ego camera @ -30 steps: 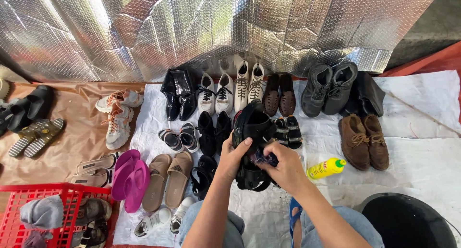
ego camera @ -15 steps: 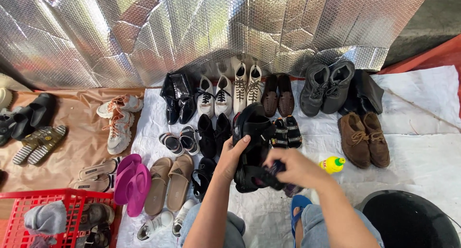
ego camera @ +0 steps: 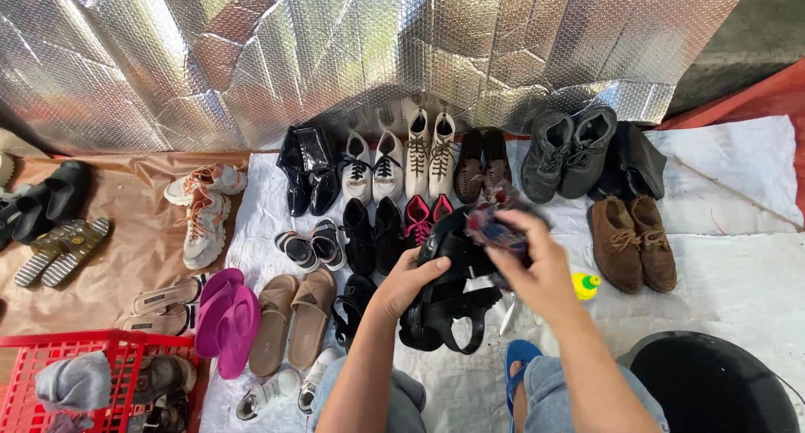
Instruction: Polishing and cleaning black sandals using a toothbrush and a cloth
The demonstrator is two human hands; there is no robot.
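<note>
Head view: white sheet (ego camera: pixel 729 257) under shoe rows, foil backdrop (ego camera: pixel 251 56) behind.

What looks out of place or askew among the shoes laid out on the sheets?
Most pairs stand in neat rows, toes toward the foil. The white sneakers with orange laces on the brown sheet break this: one lies crosswise above the other. A small yellow bottle lies on its side on the white sheet, the only non-shoe there.

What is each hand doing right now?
Left hand: closed on a black sandal.
Right hand: fingers closed on a blurred cloth.
</note>
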